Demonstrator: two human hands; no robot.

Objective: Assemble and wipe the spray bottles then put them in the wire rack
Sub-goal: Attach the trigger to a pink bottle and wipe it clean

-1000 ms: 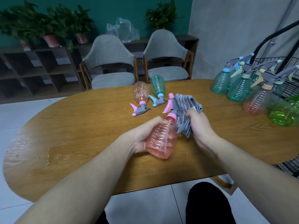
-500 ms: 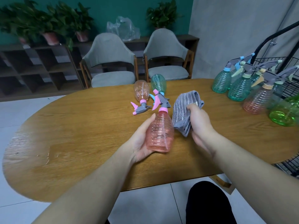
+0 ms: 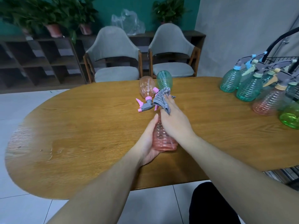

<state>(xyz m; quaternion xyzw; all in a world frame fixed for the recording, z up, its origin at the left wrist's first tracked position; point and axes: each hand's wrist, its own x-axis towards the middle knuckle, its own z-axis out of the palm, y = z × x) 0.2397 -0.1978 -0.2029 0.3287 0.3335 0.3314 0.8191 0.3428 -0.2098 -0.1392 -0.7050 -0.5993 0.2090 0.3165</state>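
Left hand (image 3: 149,143): cupping the base and side of the pink bottle (image 3: 163,138) from below, fingers lying along its wall, likely steadying it for wiping.
Pink bottle: being held just above the desk (image 3: 84,126), neck pointing away from the person, so its length is facing the cloth.
Right hand (image 3: 174,120): gripping the grey cloth (image 3: 161,101) and pressing it over the bottle's neck end.
Bottle's sprayer: being covered by the cloth and right hand; only a pink tip is showing beside the cloth.
Lying bottles: a second pink one (image 3: 146,88) and a teal one (image 3: 164,80) are lying just beyond the cloth, probably waiting their turn; the teal one's sprayer is hiding behind the cloth.
Standing bottles (image 3: 249,88): several are clustering upright at the desk's far right edge, near the rack (image 3: 281,59), seemingly staged for loading; the green one (image 3: 289,117) is being cut off by the frame.
Rack: only a black wire corner is showing, so its contents are impossible to make out.
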